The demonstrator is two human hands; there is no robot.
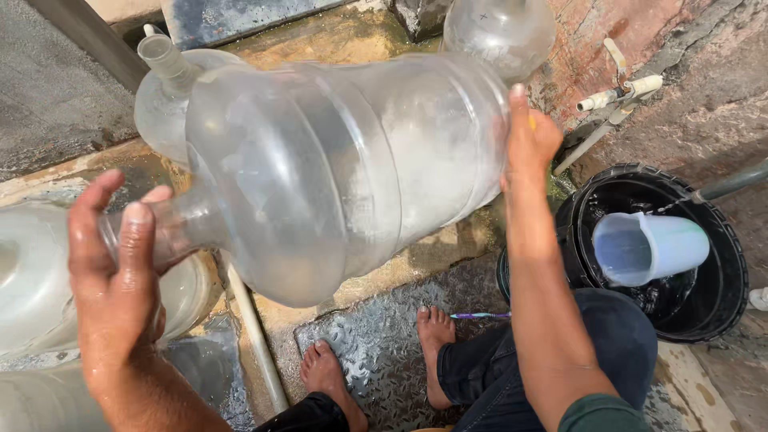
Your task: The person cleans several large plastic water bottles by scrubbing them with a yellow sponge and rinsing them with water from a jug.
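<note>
I hold a large clear plastic water jug (336, 168) sideways in the air above wet ground, with soapy water clouding its inside. My left hand (116, 272) wraps the jug's neck at the lower left. My right hand (528, 140) presses flat against the jug's base on the right. My bare feet (376, 360) stand on a metal tread plate below.
More clear jugs lie around: one behind (160, 88), one at the top (500, 32), two at the left edge (32, 272). A black tub (720, 264) of water with a pale plastic pitcher (648, 246) sits right. A white tap (616, 100) juts from the stone wall.
</note>
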